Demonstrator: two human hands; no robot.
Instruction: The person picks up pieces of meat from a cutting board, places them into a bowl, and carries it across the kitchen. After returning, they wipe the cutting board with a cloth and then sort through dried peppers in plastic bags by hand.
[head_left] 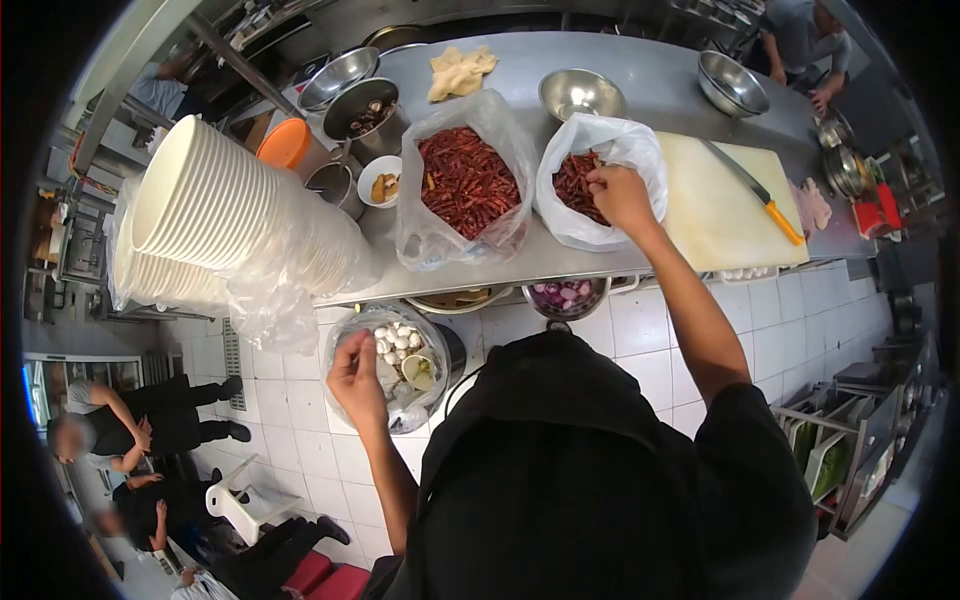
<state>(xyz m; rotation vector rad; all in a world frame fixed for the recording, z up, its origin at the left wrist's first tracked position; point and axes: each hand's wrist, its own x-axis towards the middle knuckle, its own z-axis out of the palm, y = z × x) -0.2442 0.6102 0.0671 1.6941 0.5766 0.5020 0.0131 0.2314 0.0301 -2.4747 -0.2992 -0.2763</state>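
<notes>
My right hand (618,194) reaches into a white plastic bag (640,160) of dried red chillies (572,186) on the steel counter (650,85), fingers pinched on chillies. A second, clear bag (500,120) full of dried chillies (466,180) stands just left of it. My left hand (355,378) hangs below the counter edge over a plastic-lined bin (345,330) holding garlic cloves and scraps, fingers curled; I cannot tell if it holds anything.
A tall stack of white bowls (215,215) in plastic lies at the left. A white cutting board (715,200) carries an orange-handled knife (755,190). Steel bowls (580,92) and pots (362,118) sit farther back. People crouch on the tiled floor at lower left (140,420); another person works at the far right (800,40).
</notes>
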